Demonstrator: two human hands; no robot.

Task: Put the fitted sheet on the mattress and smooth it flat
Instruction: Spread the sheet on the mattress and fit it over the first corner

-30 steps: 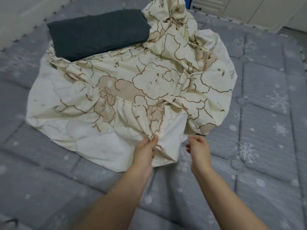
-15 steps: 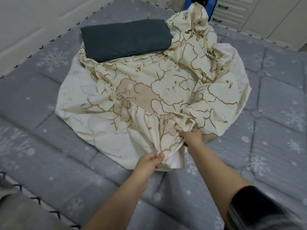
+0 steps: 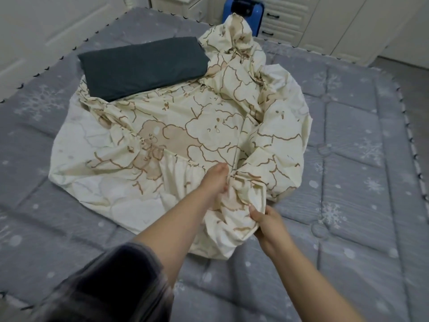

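Fitted sheet (image 3: 185, 135), cream with a brown cartoon print, is seen bunched in a heap on the grey snowflake-quilted mattress (image 3: 348, 182). Its gathered near edge is gripped by the left hand (image 3: 214, 180) and pinched by the right hand (image 3: 267, 219). A folded dark grey cloth (image 3: 144, 66) is laid on the far edge of the heap.

Grey mattress (image 3: 348, 228) bears crumpled sheet (image 3: 185, 126), seemingly a dark pillow (image 3: 144, 66)
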